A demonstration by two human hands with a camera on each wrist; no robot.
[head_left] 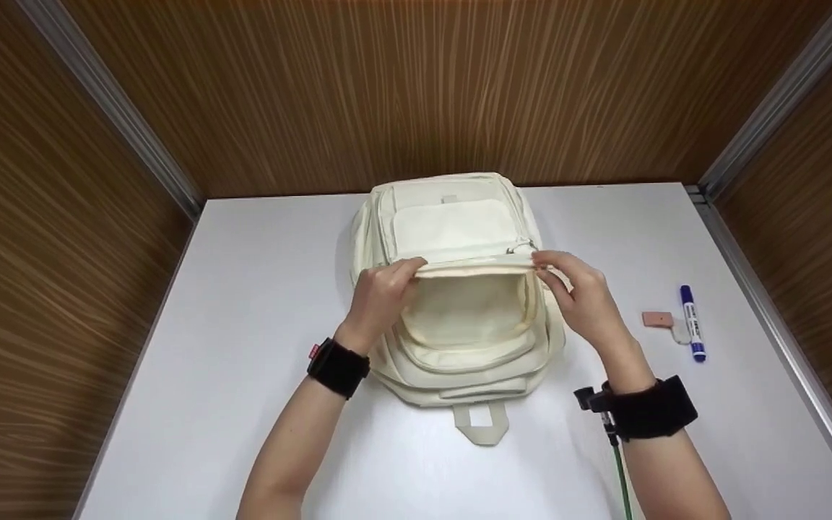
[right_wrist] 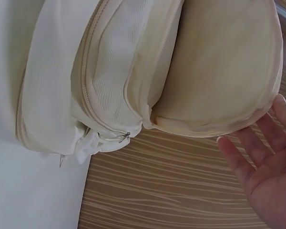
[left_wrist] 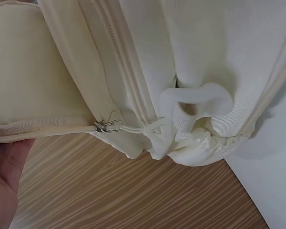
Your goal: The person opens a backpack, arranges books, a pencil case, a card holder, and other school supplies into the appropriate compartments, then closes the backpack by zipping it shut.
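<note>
A cream backpack [head_left: 452, 224] lies on the white table, its top loop handle [head_left: 484, 433] towards me. One zipped compartment gapes, showing its pale lining [right_wrist: 219, 62]. My left hand [head_left: 383, 300] pinches the left end of the raised flap's edge [head_left: 474, 269]. At the other end, my right hand [head_left: 582, 300] grips the same edge between thumb and fingers. In the left wrist view a metal zipper pull [left_wrist: 107, 126] hangs at the base of the opening, beside a white strap buckle [left_wrist: 200, 98]. The deeper inside of the compartment is partly hidden.
Right of the backpack lie a blue-and-white marker [head_left: 692, 323] and a small pinkish block [head_left: 657, 319] with a clear piece [head_left: 681, 332] beside it. Wood-grain panels [head_left: 416, 94] enclose the table [head_left: 243, 289] at the back and sides. A green cable [head_left: 622, 477] runs from the right wristband.
</note>
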